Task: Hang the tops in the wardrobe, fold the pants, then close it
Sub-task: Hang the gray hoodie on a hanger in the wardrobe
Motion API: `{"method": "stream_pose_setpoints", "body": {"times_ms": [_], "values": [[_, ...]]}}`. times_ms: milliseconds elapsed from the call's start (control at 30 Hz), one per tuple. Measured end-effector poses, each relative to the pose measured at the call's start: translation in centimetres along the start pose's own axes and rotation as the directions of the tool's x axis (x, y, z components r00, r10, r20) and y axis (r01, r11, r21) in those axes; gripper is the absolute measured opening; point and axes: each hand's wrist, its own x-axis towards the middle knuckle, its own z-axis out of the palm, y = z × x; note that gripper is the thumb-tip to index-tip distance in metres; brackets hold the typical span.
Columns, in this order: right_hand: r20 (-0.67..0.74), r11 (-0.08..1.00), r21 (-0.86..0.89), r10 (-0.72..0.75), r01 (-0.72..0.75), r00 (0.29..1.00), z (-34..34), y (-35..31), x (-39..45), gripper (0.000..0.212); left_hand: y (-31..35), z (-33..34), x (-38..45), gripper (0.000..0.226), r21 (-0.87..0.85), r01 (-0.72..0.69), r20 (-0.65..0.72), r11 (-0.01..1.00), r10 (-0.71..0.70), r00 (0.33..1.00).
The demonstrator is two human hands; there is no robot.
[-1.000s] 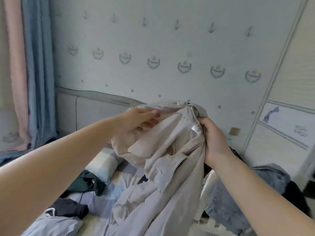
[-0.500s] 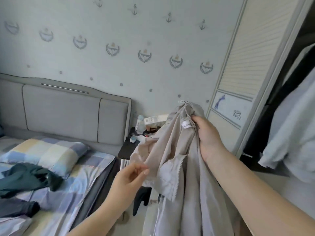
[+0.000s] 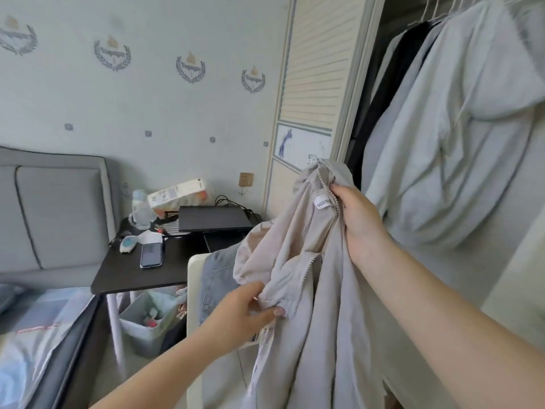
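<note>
One top is in hand and not yet hung, so the job looks to be in its early or middle part. At far left lies the bed (image 3: 44, 320); no loose clothing can be made out on the small part of it that shows. Next to it the dark table (image 3: 132, 270) carries a phone (image 3: 151, 255) and a bottle (image 3: 141, 211). Right of that, blue jeans (image 3: 216, 278) are draped over a white chair back (image 3: 193, 290), unfolded, so the pants step appears undone. The left hand (image 3: 244, 311) pinches a lower fold of the beige jacket (image 3: 309, 290), its grip pressed on the cloth. The right hand (image 3: 356, 216) clutches the jacket's collar by the label, fingers curled round it, just before the open wardrobe (image 3: 383, 84). Inside, a grey hoodie (image 3: 442, 143) and darker garments already hang. No hanger is visible in the jacket. Closing the wardrobe remains.
</note>
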Motion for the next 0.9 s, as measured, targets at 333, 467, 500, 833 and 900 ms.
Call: {"method": "stream_pose_setpoints", "body": {"times_ms": [333, 467, 500, 833, 900], "values": [[-0.323, 0.994, 0.024, -0.094, 0.108, 0.942, -1.9, 0.0, 11.1, 0.018, -2.7, -1.6, 16.4, 0.061, -0.059, -0.492, 0.296, 0.868, 0.486, 0.822], [-0.399, 0.989, 0.013, -0.131, 0.149, 0.908, -2.5, -0.6, 14.1, 0.015, -3.4, -3.4, 22.7, 0.01, 0.148, -0.741, 0.483, 0.655, 0.606, 0.632], [-0.429, 0.989, 0.002, -0.135, 0.151, 0.893, -2.9, -0.6, 14.8, 0.014, -3.6, -3.6, 24.3, 0.01, 0.174, -0.757, 0.525, 0.63, 0.591, 0.612], [-0.575, 0.951, -0.128, -0.303, 0.282, 0.76, -9.1, -2.8, 19.0, 0.048, -1.5, -1.8, 36.5, 0.033, 0.035, -0.493, 0.349, 0.869, 0.452, 0.821], [-0.623, 0.936, -0.116, -0.329, 0.333, 0.709, -10.7, -3.7, 19.9, 0.049, 0.1, -0.5, 38.1, 0.014, -0.22, -0.444, 0.222, 0.869, 0.488, 0.845]]}}
